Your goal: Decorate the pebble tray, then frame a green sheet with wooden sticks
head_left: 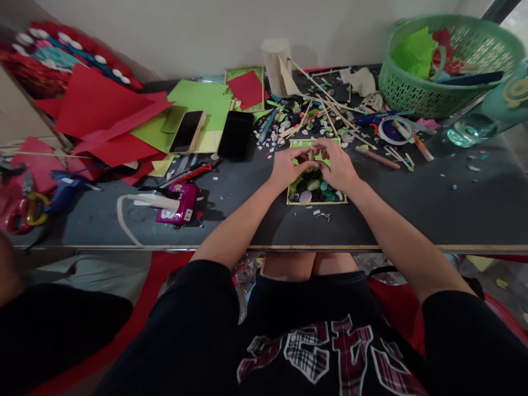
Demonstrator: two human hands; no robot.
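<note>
A small green panel (339,144) with a thin pale frame lies on the dark table. Dark, green and pale pebbles (306,196) cover its near part. My left hand (289,166) is over the panel's left side, its fingers bent inward. From the right, my right hand (337,166) meets it above the panel, fingertips close together. Between the fingertips is a small tan piece (311,155), which both hands seem to pinch. The fingers hide part of the panel's middle.
Loose pebbles and sticks (330,104) lie behind the panel, near a green basket (429,96) and a bottle (501,104). Left are two phones (236,135), red paper (93,104), a purple power block (183,203), a glue gun (66,190) and scissors (28,209). A person sits at far left.
</note>
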